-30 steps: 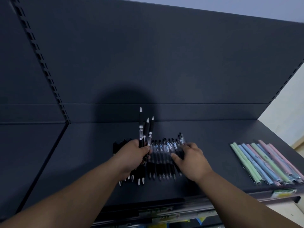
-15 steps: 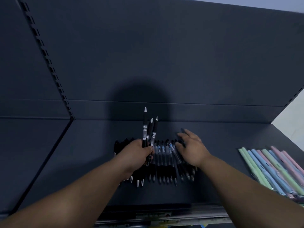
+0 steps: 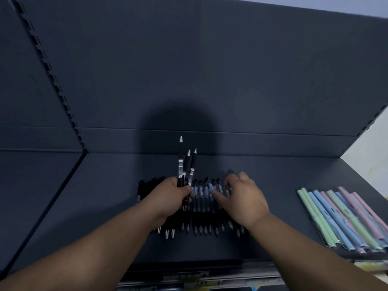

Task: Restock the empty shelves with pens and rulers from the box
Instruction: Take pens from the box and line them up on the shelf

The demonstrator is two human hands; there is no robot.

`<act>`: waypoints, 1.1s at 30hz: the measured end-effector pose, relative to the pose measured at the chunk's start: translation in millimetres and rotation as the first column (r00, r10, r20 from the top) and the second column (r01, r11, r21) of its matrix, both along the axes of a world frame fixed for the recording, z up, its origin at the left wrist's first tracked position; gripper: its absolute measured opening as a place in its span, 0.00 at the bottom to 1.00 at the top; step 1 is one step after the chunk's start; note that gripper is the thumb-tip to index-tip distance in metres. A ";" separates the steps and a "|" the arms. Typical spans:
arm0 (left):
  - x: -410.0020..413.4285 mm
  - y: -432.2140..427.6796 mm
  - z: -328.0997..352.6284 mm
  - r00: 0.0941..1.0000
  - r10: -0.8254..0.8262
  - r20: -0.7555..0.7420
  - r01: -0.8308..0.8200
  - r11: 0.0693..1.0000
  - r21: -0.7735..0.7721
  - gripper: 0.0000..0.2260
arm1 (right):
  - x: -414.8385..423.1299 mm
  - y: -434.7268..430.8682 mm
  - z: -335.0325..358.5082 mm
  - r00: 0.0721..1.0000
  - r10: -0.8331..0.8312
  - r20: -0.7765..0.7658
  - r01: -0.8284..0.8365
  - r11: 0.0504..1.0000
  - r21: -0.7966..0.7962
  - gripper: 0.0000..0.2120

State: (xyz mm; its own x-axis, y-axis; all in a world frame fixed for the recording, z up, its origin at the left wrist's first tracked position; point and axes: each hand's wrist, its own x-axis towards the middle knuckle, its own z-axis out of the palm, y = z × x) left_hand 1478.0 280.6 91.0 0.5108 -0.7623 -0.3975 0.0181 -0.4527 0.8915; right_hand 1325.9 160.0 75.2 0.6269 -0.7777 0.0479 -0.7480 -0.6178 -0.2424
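Left hand (image 3: pixel 170 196) is up over the row of black pens (image 3: pixel 200 193), grip clamped round three loose pens (image 3: pixel 181 164) that fan upward, silver tips pointing away. Right hand (image 3: pixel 241 198) lies on the right part of the row, grip apart, fingers spread across the barrels and pinching nothing (the palm hides the pens under it). The row sits on the dark shelf (image 3: pixel 105 206), tips toward the front edge. Well right of the row, pastel pens (image 3: pixel 340 219) in green, blue and pink lie side by side. Behind the row, the back panel (image 3: pixel 252 70) carries a rounded shadow (image 3: pixel 178 127). Far left of the row, a slotted upright (image 3: pixel 54 82) climbs. Both forearms cross in front, covering some near ends.
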 end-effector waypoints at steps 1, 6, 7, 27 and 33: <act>0.2 0.5 -0.7 1.000 0.001 0.000 -0.001 1.000 0.000 0.09 | -0.3 4.0 1.0 1.000 0.006 -0.019 -0.005 1.000 0.008 0.18; -1.6 5.7 1.6 1.000 -0.018 0.011 0.018 1.000 0.000 0.08 | 4.7 14.0 1.2 0.998 -0.015 -0.057 0.019 0.998 0.064 0.21; -0.7 7.1 1.5 1.000 -0.020 0.007 0.020 1.000 -0.005 0.08 | 4.6 14.5 1.3 0.998 -0.026 -0.052 0.030 0.997 0.076 0.22; 61.6 59.3 15.8 0.186 -0.477 0.859 0.200 0.875 0.442 0.27 | 75.6 57.6 40.3 0.856 -0.339 0.391 -0.213 0.458 0.863 0.07; 87.3 75.0 5.0 0.634 0.079 0.769 0.064 0.986 -0.154 0.28 | 96.6 70.9 35.0 0.676 -0.561 0.478 -0.275 0.409 0.870 0.02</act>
State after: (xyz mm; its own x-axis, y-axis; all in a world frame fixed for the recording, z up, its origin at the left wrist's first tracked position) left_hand 1565.3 355.6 96.0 0.5815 -0.7696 0.2638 -0.7046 -0.3143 0.6362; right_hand 1422.5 230.8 110.2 0.6052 -0.7044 -0.3709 -0.1699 0.3409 -0.9246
